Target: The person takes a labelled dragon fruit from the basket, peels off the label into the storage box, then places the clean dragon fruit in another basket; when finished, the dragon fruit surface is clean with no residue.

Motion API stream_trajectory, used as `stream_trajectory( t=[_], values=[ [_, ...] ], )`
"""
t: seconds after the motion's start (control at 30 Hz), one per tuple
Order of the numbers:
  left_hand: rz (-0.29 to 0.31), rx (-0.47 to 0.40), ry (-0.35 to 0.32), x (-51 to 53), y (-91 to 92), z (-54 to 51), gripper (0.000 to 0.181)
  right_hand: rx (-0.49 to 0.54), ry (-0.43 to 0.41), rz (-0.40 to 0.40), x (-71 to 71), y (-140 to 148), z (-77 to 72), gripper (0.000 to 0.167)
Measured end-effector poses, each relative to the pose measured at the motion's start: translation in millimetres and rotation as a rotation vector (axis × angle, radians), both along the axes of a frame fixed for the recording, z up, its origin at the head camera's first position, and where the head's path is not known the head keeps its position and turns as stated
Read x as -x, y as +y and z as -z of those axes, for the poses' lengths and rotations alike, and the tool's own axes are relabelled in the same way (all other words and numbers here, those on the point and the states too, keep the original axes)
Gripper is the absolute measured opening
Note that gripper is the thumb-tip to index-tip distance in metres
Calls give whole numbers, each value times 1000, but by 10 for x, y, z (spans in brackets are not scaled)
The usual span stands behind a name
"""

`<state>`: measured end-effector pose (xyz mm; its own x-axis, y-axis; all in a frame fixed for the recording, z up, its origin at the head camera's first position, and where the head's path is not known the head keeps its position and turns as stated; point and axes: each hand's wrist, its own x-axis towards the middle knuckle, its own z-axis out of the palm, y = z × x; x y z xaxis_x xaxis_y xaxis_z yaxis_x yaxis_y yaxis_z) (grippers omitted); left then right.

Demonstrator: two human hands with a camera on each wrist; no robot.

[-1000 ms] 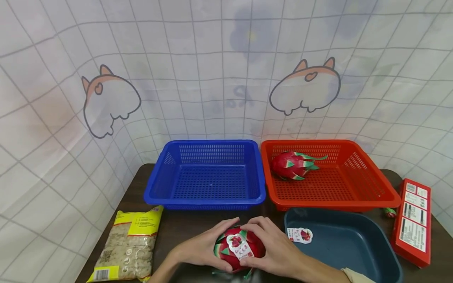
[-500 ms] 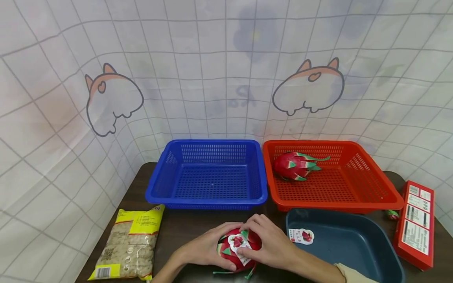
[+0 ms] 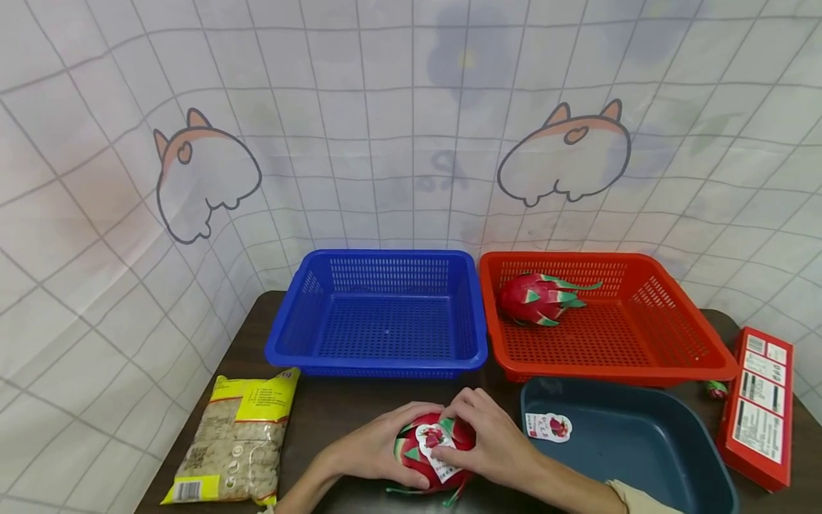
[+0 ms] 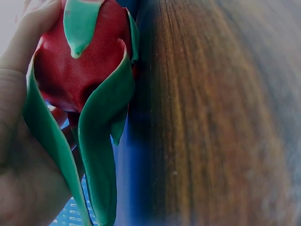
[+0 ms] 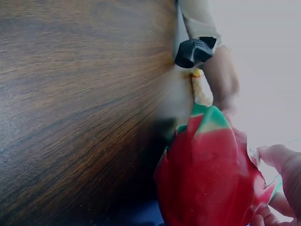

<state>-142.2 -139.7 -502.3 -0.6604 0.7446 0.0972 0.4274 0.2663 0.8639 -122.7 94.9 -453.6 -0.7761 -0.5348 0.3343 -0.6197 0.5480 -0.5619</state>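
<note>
A red dragon fruit with green scales (image 3: 414, 457) rests on the dark table at the front, a white label (image 3: 439, 452) on its upper side. My left hand (image 3: 375, 448) is curled round its left side, thumb low at the front. From the right, my right hand (image 3: 491, 441) grips it, with the thumb pressed on the label. Long green scales (image 4: 101, 127) hang beside the left palm in the left wrist view. In the right wrist view the fruit's smooth red side (image 5: 207, 179) faces the camera, and right-hand fingers (image 5: 277, 157) touch the label's edge.
Behind stand a blue basket (image 3: 385, 368) and a red basket (image 3: 616, 371), the latter holding another dragon fruit (image 3: 536, 298). A dark blue tray (image 3: 642, 457) with a label (image 3: 549, 427) is at right, beside a red box (image 3: 760, 410). A yellow-topped bag (image 3: 237, 439) lies left.
Since a second ago, my right thumb has moved up from the label's lower end onto its middle. Both hands still hold the fruit, and the head view has shifted slightly.
</note>
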Motion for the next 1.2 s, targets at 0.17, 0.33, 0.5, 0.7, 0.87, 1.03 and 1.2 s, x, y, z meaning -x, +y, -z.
stream_trajectory(
  t=[0.17,0.33,0.5,0.7,0.87,1.03,1.2],
  values=[
    [0,0,8,5,-4,-13,78,21,-9,3,18,-24,-31,22],
    [3,-3,5,16,-5,-11,78,33,-16,9,43,-63,-65,15],
    [10,-3,-11,15,-1,-10,77,44,-9,1,57,-71,-61,12],
    [7,-4,-45,-4,-3,-22,76,81,-15,-14,55,-73,-13,15],
    [8,-6,-34,-15,-5,-32,76,85,39,-33,55,-77,9,17],
    [13,-10,-21,-17,-7,-38,76,98,64,-65,61,-80,8,13],
    [16,-6,-9,-11,-11,-29,76,121,55,-105,74,-86,8,12]
  ],
)
